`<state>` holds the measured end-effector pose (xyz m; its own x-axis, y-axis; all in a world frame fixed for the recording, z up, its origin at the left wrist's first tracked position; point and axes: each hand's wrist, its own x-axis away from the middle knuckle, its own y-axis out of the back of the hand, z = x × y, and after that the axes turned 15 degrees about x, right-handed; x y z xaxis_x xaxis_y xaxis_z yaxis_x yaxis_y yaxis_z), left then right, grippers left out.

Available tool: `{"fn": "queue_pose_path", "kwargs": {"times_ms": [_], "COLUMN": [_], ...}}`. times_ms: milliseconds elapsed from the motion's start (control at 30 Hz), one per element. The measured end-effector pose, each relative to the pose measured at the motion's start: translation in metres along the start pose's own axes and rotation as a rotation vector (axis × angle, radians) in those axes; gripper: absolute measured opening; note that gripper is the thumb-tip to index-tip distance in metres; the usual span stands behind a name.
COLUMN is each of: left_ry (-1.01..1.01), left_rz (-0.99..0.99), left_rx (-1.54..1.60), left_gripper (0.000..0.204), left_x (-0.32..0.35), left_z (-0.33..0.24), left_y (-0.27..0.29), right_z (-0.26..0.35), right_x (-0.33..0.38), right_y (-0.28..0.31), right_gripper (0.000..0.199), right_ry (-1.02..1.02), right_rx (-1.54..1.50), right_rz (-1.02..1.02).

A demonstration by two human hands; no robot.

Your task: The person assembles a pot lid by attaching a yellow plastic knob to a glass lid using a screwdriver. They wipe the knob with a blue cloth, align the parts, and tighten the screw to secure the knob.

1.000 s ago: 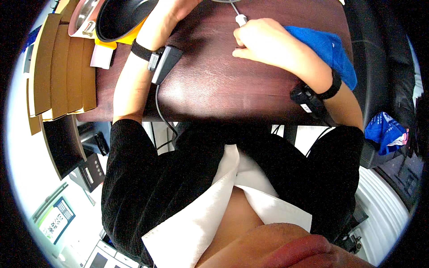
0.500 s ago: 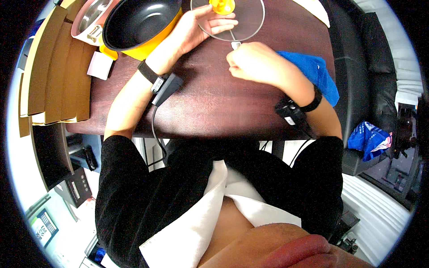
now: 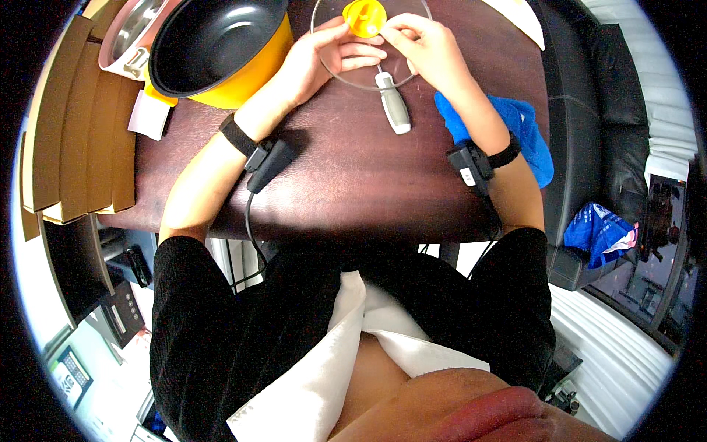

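Observation:
A round clear glass lid [image 3: 401, 70] with a pale rim lies at the far middle of the table, a yellow knob [image 3: 366, 16] at its centre. My left hand [image 3: 320, 62] holds the knob from its left and near side, the lower fingers stretched out beneath it. Beside the knob's right edge, my right hand [image 3: 431, 55] pinches thumb and forefinger together; whatever is between them is too small to make out. A screwdriver [image 3: 395, 109] with a grey and white handle rests on the table, its shaft pointing toward the knob.
Left of the lid stands a yellow pot [image 3: 243, 74] with a black inside; behind it is a pink pot [image 3: 110, 55]. Cardboard boxes [image 3: 74, 132] line the left edge. A blue cloth [image 3: 526, 132] lies right of my right forearm, before a black sofa [image 3: 582, 118].
My right hand has let go of the screwdriver, which now lies on the table. That hand has moved away from me to the knob. My left hand stays at the knob.

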<state>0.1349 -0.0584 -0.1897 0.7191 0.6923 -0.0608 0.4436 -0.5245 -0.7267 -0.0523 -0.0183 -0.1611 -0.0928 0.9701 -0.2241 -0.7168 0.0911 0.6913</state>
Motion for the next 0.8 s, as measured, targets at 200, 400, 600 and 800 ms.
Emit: {"fn": "queue_pose_path", "kwargs": {"times_ms": [200,400,600,800], "left_ry": [-0.071,-0.121,-0.182,-0.189], "left_rz": [0.024,0.043,-0.057,0.002], "left_rx": [-0.102,-0.178,-0.317,-0.428], "left_gripper": [0.042,0.048,0.051,0.054], "left_x": [-0.001,-0.003,0.001,-0.001], "left_z": [-0.003,-0.009,-0.012,-0.022], "left_y": [-0.009,-0.02,-0.042,-0.052], "right_z": [-0.002,0.001,0.005,0.009], "right_x": [0.001,0.002,0.005,0.006], "right_y": [-0.007,-0.007,-0.005,-0.002], "right_gripper": [0.014,0.014,0.015,0.013], "right_ry": [0.109,0.086,0.083,0.079], "right_rx": [0.164,0.074,0.209,0.191], "right_rz": [-0.186,-0.252,-0.277,-0.352]}}
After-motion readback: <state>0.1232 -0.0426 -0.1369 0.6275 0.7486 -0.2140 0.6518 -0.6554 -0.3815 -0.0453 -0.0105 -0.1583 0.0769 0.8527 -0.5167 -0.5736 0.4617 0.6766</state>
